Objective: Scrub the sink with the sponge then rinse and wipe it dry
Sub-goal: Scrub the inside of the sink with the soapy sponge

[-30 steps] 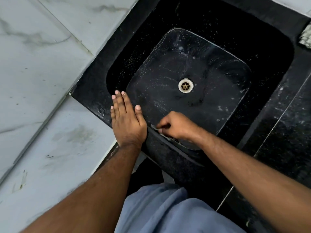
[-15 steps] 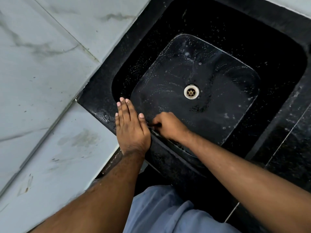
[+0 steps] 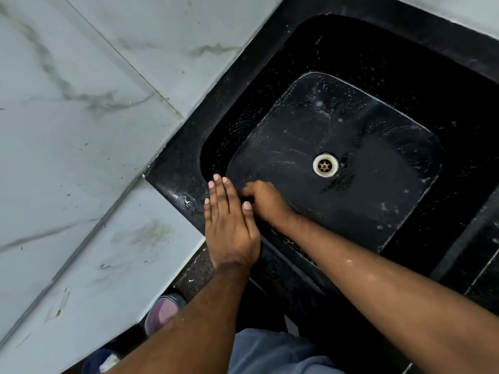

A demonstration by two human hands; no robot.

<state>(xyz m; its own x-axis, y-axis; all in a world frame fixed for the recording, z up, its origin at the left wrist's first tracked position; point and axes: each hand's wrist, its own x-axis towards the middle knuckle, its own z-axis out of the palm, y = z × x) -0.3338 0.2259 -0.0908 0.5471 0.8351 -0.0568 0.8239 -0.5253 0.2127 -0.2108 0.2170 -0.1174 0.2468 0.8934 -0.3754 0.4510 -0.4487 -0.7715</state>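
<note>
Left to right, head view.

Marble tabletop [image 3: 81,130]: pale, veined, a few dark smudges near the front edge. No task item on it.

Left hand [image 3: 229,225]: lies flat on the near-left corner of the black sink's rim [image 3: 175,184], fingers straight, holding nothing. It has kept that bracing spot through the last 1 second.

Right hand [image 3: 266,201]: down inside the basin, against the near wall. Over the last 1 second it has slid leftward along that wall, and its knuckles now sit just beside the left thumb. Its grip is curled tight. The sponge itself does not show; I judge it is tucked under those fingers, hidden by the hand, but I cannot confirm that.

Sink floor: wet, with soap streaks and scattered bubbles arcing around the drain [image 3: 325,165], which is well apart from both hands.

Reading: the scrub stroke has reached the near-left corner. I judge the scrubbing step is ongoing, near wall being covered. Suds remain everywhere, so rinsing and wiping dry are not yet done.
</note>
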